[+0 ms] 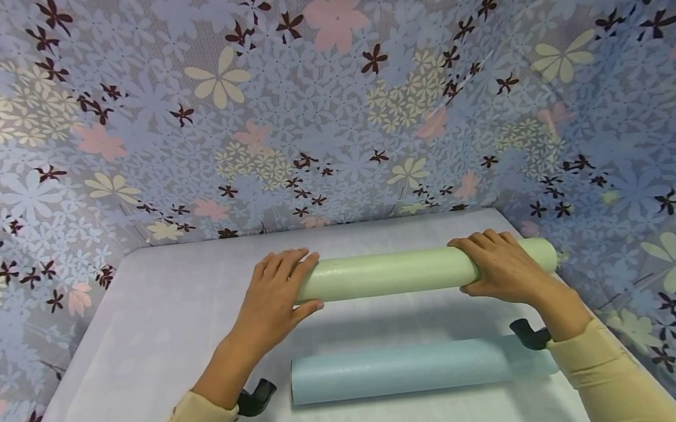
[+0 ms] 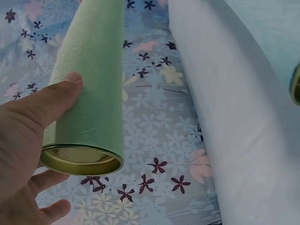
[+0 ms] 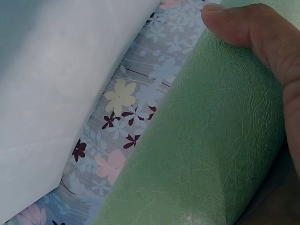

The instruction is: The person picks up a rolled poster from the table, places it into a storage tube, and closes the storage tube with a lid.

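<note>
Both hands hold a long light green tube (image 1: 387,274) level over the far part of the white table. My left hand (image 1: 278,288) grips its left end, thumb on the near side and fingers over the far side. Near the right end, my right hand (image 1: 499,267) grips it the same way, with a short length sticking out beyond. In the left wrist view the tube's end shows a gold metal rim (image 2: 84,166) with a recessed cap. Closer to me, a light blue tube (image 1: 402,371) lies on the table, parallel to the green one, its right part partly behind my right forearm.
The white-covered table (image 1: 160,337) ends at a straight back edge. Floral fabric (image 1: 331,137) rises behind it and along both sides. Black curved pieces (image 1: 257,397) sit at both wrists, beside the blue tube's ends.
</note>
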Motion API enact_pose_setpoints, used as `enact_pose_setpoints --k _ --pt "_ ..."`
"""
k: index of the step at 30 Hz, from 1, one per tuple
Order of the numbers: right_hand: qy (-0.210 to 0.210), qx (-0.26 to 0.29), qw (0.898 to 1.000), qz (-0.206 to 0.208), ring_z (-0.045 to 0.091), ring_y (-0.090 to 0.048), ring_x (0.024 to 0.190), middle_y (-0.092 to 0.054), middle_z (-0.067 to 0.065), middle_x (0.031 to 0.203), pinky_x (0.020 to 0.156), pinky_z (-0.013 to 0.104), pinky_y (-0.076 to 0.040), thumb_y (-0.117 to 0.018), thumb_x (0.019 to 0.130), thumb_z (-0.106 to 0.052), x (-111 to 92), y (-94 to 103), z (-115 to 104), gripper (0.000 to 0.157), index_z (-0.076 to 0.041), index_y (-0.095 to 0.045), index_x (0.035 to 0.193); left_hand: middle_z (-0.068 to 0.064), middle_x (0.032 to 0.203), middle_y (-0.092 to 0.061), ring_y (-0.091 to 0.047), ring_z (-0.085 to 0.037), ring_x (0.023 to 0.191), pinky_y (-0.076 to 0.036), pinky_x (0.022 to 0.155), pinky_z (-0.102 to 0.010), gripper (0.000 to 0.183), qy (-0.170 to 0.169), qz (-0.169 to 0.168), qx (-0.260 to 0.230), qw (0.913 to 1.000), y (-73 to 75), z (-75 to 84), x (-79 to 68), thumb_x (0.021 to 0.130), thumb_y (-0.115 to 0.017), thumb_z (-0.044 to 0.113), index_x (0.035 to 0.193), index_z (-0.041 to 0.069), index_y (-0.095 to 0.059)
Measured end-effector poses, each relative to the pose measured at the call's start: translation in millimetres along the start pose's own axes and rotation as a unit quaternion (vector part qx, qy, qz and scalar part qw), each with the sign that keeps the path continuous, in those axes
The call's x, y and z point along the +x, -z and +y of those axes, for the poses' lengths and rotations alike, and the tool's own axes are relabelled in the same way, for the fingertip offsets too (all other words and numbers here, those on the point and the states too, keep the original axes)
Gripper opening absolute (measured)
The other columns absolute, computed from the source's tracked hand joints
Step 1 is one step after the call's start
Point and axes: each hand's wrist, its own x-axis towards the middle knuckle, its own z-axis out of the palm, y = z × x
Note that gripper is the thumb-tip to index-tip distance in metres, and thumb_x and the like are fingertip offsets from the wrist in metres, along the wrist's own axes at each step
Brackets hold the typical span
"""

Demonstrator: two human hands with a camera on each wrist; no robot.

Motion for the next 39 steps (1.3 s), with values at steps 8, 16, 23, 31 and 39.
enact_pose_setpoints --k 8,16,23,31,39 --pt "0.009 0.0 1.0 0.008 0.033 -0.055 0.1 -0.063 0.011 0.11 0.084 0.053 -0.04 -0.086 0.059 -0.036 1.5 -3.1 -0.5 0.076 -0.016 -0.053 0.125 -0.004 0.133 -0.052 -0.05 -0.023 0.121 -0.037 0.105 -0.05 0.081 -0.004 -0.013 0.022 0.9997 -7.0 -2.5 -0.6 0.071 -0.077 0.046 0.139 0.016 -0.045" --pt "0.004 0.014 0.999 -0.031 0.032 -0.055 0.1 -0.062 0.01 0.112 0.082 0.052 -0.04 -0.083 0.063 -0.035 4.7 -12.0 -2.2 0.074 -0.015 -0.053 0.128 -0.003 0.13 -0.055 -0.052 -0.023 0.118 -0.039 0.102 -0.049 0.077 0.012 -0.036 -0.004 0.9993 -17.3 -8.3 -2.3 0.072 -0.078 0.044 0.137 0.017 -0.047" --pt "0.005 0.029 0.997 -0.071 0.028 -0.055 0.099 -0.062 0.006 0.109 0.082 0.05 -0.04 -0.081 0.065 -0.034 8.4 -28.3 -2.2 0.073 -0.015 -0.052 0.129 -0.004 0.129 -0.056 -0.053 -0.025 0.118 -0.04 0.098 -0.048 0.075 0.034 -0.072 -0.041 0.996 -32.4 -15.1 -7.4 0.072 -0.077 0.045 0.136 0.017 -0.048" --pt "0.0 0.044 0.992 -0.122 0.025 -0.055 0.097 -0.062 0.003 0.107 0.082 0.048 -0.041 -0.078 0.065 -0.034 14.5 -46.0 -4.4 0.07 -0.016 -0.053 0.127 -0.004 0.131 -0.056 -0.052 -0.027 0.118 -0.039 0.098 -0.051 0.074 0.074 -0.134 -0.078 0.9851 -50.6 -21.7 -13.5 0.074 -0.075 0.044 0.137 0.017 -0.047" --pt "0.013 0.036 0.983 -0.18 0.027 -0.056 0.097 -0.062 0.005 0.107 0.081 0.051 -0.042 -0.078 0.066 -0.034 23.8 -55.1 -8.4 0.067 -0.014 -0.052 0.125 -0.004 0.128 -0.057 -0.053 -0.026 0.114 -0.038 0.097 -0.051 0.071 0.102 -0.172 -0.114 0.9732 -66.5 -29.1 -17.0 0.074 -0.077 0.041 0.135 0.016 -0.049"
